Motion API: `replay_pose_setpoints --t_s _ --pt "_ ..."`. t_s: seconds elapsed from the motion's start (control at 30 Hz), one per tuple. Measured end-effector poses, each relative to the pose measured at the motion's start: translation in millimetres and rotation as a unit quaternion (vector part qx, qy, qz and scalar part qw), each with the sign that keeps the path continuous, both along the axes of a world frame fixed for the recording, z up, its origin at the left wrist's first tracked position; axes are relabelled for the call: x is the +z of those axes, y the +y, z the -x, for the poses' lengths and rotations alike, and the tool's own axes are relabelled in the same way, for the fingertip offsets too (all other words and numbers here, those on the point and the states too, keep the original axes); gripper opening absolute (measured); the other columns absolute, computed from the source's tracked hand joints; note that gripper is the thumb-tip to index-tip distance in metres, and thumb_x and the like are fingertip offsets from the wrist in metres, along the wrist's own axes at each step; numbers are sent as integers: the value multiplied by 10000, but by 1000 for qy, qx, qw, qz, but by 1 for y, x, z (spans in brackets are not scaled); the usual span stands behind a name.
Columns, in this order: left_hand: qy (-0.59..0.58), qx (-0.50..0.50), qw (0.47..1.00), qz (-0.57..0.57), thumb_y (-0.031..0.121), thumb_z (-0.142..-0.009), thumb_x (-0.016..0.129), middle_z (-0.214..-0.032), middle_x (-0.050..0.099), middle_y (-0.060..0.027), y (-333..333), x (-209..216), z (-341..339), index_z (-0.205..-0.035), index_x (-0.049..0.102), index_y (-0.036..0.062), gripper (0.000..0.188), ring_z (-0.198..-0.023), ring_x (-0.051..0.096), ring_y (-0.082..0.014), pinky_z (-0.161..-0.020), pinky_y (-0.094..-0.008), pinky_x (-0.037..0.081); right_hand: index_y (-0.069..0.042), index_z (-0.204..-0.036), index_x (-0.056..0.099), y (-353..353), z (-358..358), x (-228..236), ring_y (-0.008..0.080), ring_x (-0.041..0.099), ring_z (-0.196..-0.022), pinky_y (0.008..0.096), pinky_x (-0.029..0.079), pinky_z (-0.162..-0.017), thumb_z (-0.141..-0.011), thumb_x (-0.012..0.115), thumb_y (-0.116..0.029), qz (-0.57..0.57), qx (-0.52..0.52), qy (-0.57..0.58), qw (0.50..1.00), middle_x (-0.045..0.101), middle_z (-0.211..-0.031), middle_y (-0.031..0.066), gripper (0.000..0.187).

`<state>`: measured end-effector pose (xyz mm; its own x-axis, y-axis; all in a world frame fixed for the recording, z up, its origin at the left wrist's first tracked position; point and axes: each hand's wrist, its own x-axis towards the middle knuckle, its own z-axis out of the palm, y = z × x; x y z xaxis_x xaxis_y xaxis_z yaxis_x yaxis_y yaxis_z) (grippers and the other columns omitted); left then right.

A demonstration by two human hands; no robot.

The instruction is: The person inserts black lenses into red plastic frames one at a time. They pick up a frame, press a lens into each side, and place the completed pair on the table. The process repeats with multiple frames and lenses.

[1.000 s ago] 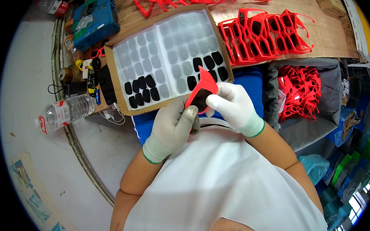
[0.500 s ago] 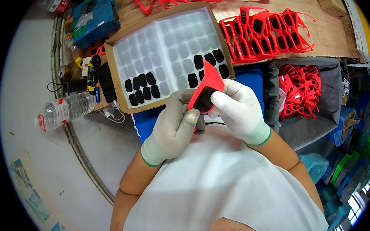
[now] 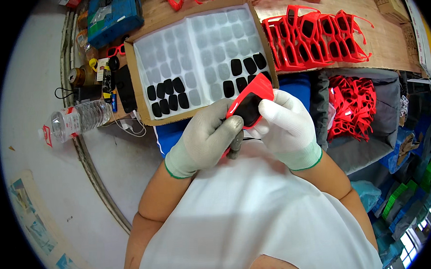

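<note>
A pair of red sunglasses (image 3: 261, 87) is held between my gloved hands, in front of my white apron, with one dark lens facing up. My left hand (image 3: 208, 132), in a grey-stained white glove, pinches the frame's left end between thumb and fingers. The thumb and fingers of my right hand (image 3: 289, 123), in a cleaner white glove, grip the other side, its thumb at the lens edge. Just beyond my hands lies a cardboard box (image 3: 134, 85) lined with white sheet, with several loose black lenses (image 3: 168, 88) on the sheet and pale lens shapes showing through it.
Rows of red sunglasses (image 3: 313, 39) stand on the wooden table (image 3: 391, 47) at far right. A grey-lined bin (image 3: 372, 150) holds many red frames (image 3: 353, 105). On the left are a water bottle (image 3: 78, 120), a dark phone (image 3: 124, 88) and a blue toolbox (image 3: 114, 18).
Both hands have shifted slightly to the right with the sunglasses. The frame has tilted over, so its red end points more to the right and the dark lens shows more fully.
</note>
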<state>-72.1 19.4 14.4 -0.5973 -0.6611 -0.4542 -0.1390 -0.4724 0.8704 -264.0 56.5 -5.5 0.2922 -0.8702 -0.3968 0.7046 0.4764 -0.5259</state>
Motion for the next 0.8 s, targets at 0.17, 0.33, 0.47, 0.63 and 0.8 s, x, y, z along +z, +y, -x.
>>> replay_pose_setpoints --t_s 0.17,0.33,0.47,0.63,0.8 --pt "7 24 999 -39 157 -1001 469 -686 592 -59 0 -9 1 -1108 560 -46 247 -560 573 -126 -537 -297 487 9 -1090 650 -2 0 -2 83 548 -735 265 485 -715 -944 627 -139 -8 4 -5 1000 640 -887 22 209" --pt "-17 51 998 23 123 -986 502 -717 610 -57 2 -5 1 -1086 557 -36 197 -614 587 -115 -587 -291 496 10 -1027 677 -11 11 13 56 571 -760 235 482 -703 -942 655 -123 78 59 246 964 661 -848 11 159" --pt "-51 21 996 70 98 -977 508 -741 625 -70 0 5 0 -1081 532 -38 173 -634 601 -112 -612 -283 506 3 -927 686 -8 12 11 29 540 -710 226 462 -644 -932 677 -167 99 65 324 939 645 -786 -18 170" --pt "-98 6 966 238 93 -983 517 -708 629 -60 10 -3 1 -1033 527 -35 138 -589 607 -100 -553 -264 497 -1 -826 635 -4 7 1 36 480 -640 246 418 -571 -917 687 -181 106 61 357 926 604 -698 -4 208" --pt "-158 48 955 247 90 -969 558 -717 629 -143 19 -1 10 -1107 561 -25 180 -593 645 -260 -582 -339 493 -4 -733 567 -1 -5 -8 95 452 -551 288 388 -507 -911 685 -198 171 16 472 865 527 -622 68 288"
